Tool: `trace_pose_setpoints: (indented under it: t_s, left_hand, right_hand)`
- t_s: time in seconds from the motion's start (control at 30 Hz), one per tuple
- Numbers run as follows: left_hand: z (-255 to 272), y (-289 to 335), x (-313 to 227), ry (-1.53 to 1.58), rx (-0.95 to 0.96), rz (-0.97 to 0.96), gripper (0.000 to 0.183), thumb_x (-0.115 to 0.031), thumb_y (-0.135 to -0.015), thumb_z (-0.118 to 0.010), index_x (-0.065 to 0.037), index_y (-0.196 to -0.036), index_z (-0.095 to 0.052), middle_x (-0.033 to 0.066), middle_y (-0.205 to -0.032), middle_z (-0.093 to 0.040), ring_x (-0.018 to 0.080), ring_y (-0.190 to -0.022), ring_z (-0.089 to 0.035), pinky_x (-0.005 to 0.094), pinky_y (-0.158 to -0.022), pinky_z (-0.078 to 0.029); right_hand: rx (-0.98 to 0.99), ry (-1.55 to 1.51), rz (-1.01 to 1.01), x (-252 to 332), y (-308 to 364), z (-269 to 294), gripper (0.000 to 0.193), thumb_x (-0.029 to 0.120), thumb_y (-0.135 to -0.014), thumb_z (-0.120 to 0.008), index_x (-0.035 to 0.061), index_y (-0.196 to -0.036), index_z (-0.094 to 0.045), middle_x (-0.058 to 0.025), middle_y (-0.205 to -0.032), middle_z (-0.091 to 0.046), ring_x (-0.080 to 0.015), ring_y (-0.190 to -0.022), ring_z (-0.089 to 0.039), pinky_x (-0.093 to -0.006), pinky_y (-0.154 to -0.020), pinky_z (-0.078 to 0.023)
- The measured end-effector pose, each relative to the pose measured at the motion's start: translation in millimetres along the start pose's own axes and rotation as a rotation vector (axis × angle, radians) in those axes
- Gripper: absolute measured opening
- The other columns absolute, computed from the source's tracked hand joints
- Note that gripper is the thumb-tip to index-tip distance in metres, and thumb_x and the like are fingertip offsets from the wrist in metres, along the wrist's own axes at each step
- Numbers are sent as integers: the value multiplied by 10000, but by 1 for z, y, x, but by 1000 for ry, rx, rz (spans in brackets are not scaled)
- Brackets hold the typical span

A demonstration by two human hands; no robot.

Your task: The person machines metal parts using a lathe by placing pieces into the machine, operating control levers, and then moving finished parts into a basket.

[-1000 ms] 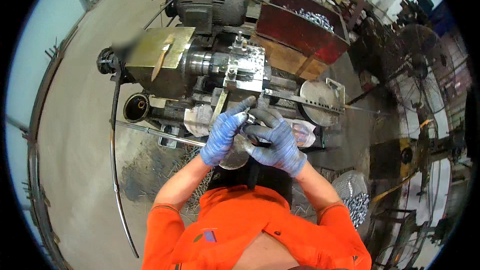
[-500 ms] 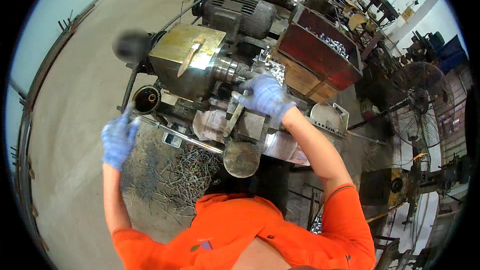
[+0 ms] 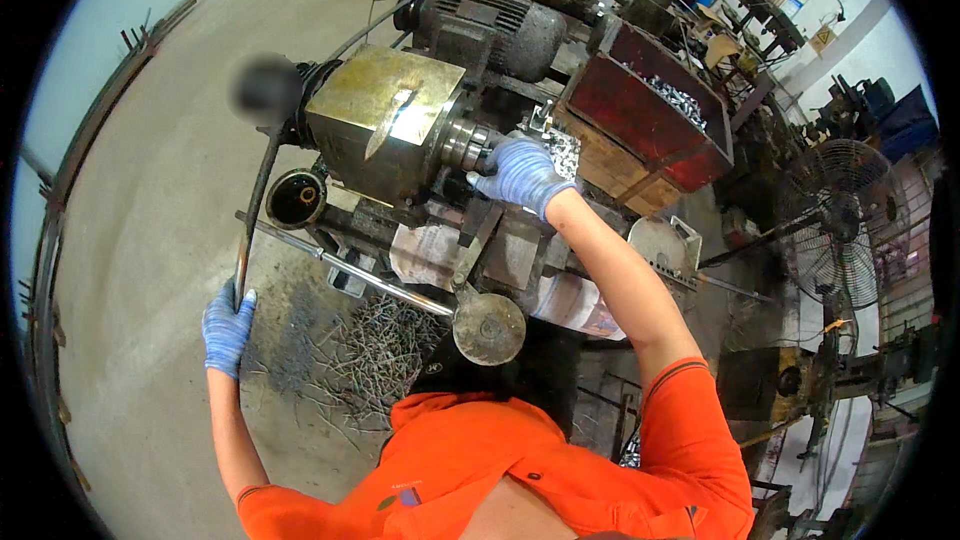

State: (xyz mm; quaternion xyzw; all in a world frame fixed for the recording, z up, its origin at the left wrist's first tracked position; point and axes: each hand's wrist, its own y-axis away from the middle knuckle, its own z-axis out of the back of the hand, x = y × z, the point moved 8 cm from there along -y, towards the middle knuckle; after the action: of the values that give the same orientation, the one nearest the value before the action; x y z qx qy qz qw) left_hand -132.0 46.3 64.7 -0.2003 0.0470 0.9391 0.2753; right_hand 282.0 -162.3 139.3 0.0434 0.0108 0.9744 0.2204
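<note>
Gloved in blue and white, my left hand [image 3: 228, 330] is closed round the lower end of a long dark lever [image 3: 258, 202] at the machine's left side. My right hand [image 3: 524, 176], in the same kind of glove, sits at the front of the metal spindle chuck [image 3: 461, 146]. Its fingers are curled in, and whatever they hold is hidden behind the glove. The chuck sticks out of a boxy headstock [image 3: 352, 155]; a pointed, flat tan piece [image 3: 380, 136] lies on its top. A silvery handle bar [image 3: 375, 281] crosses the machine's near side.
An electric motor [image 3: 490, 30] stands behind the headstock. A dark red bin [image 3: 630, 120] of small metal parts rests on wood at the right. Thin metal scrap [image 3: 375, 355] litters the floor. A round plate [image 3: 488, 328] juts toward me; a caged fan [image 3: 840, 205] stands right.
The dark lever has swung down toward me, and my left hand has moved nearer with its fingers now round it. My right hand stays by the chuck, its fingers more curled.
</note>
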Motion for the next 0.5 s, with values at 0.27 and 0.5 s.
trace_pose_setpoints:
  t_s: [0.27,0.5]
  left_hand:
    - [5,5,-3,-116,3,59,461,-379,-826,-567,-110,-1199,-534,205,-927,-633,361,-874,-609,453,-769,-466]
    - [13,35,18,-250,35,84,440,-385,-821,-567,-127,-1176,-545,195,-895,-636,366,-844,-607,453,-743,-468]
  right_hand:
    - [-46,-168,3,3,2,7,440,439,-696,-650,14,-813,-661,-218,-806,-627,-360,-786,-611,-408,-765,-478]
    - [-53,-107,46,1,-6,3,453,500,-721,-631,67,-834,-699,-184,-749,-643,-335,-734,-626,-379,-728,-497]
